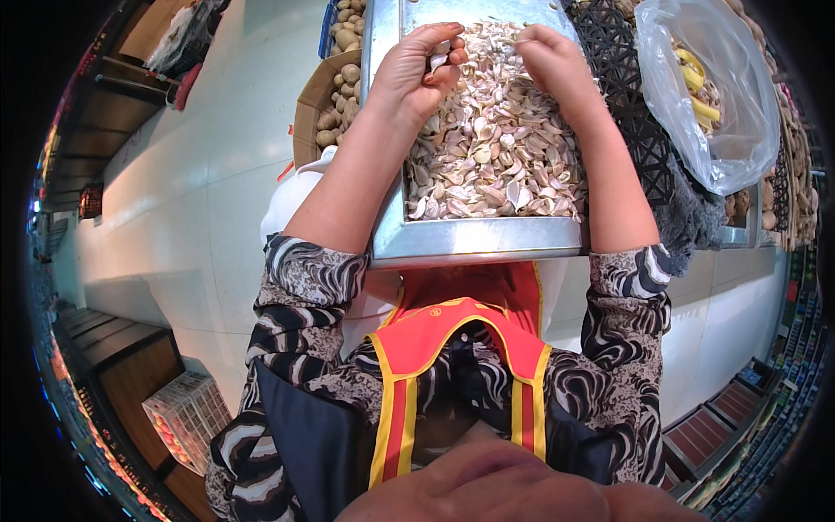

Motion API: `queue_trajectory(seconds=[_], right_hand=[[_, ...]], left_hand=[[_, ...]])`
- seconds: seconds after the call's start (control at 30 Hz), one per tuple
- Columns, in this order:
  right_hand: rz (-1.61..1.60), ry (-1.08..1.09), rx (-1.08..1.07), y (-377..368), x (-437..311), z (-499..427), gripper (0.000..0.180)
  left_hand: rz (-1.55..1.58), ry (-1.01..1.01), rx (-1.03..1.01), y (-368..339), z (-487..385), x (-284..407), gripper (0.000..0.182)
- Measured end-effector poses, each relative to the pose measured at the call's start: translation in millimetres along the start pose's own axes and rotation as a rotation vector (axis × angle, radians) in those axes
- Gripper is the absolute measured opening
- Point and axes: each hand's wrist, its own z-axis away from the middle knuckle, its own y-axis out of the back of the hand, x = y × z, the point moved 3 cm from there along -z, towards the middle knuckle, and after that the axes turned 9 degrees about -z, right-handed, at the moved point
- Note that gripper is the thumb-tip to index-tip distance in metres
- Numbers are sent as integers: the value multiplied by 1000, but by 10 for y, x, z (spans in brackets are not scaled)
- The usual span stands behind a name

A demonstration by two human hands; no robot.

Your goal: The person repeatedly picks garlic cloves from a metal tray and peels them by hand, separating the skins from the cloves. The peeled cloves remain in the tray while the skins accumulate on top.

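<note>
Before me is a metal tray (483, 236) filled with loose garlic cloves (502, 163), many with whitish-purple skins. My left hand (424, 62) is above the tray's left side, palm partly up, with the fingers curled around a few garlic cloves (439, 57). Over the upper right of the heap is my right hand (553, 65). Its fingers are bent inward with the thumb side toward the cloves, and the fingertips are partly hidden, so I cannot see whether anything is pinched there.
Left of the tray, a cardboard box (306, 117) holds potatoes (339, 98); a blue crate (326, 29) with more stands behind. To the right lie black plastic grating (626, 85) and a clear plastic bag (737, 150) containing yellow strips. A crate of fruit (186, 417) sits lower left.
</note>
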Motion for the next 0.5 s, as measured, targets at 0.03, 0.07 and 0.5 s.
queue_trajectory(seconds=[0.03, 0.07, 0.5], right_hand=[[-269, -169, 4, 84, -75, 50, 16], [-451, -268, -8, 216, 93, 6, 19], [250, 715, 760, 741, -1449, 662, 20]], left_hand=[[-16, -12, 8, -32, 7, -6, 18], [-32, -24, 15, -55, 10, -13, 17], [-81, -13, 25, -36, -21, -47, 18]])
